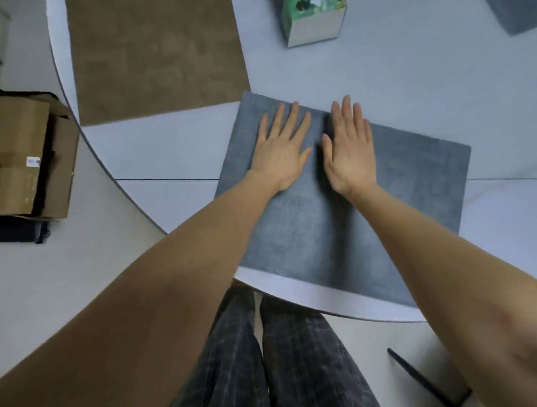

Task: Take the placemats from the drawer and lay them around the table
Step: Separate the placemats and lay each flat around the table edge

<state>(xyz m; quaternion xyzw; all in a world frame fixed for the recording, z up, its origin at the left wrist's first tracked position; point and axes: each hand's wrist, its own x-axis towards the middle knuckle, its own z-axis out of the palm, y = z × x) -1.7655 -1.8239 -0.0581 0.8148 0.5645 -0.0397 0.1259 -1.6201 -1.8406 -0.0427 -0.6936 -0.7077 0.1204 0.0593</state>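
A grey-blue placemat (417,192) lies flat on the round white table (176,148), close to the near edge in front of me. My left hand (282,148) and my right hand (349,148) rest palm down on the mat's far half, side by side, fingers spread and holding nothing. A brown placemat (151,47) lies on the table to the far left. The corner of another grey placemat (526,14) shows at the top right. The drawer is out of view.
A green tissue box (314,16) stands on the table beyond the mat. Cardboard boxes (24,156) sit on the floor at the left. A dark chair edge (423,379) shows at the lower right, next to my legs.
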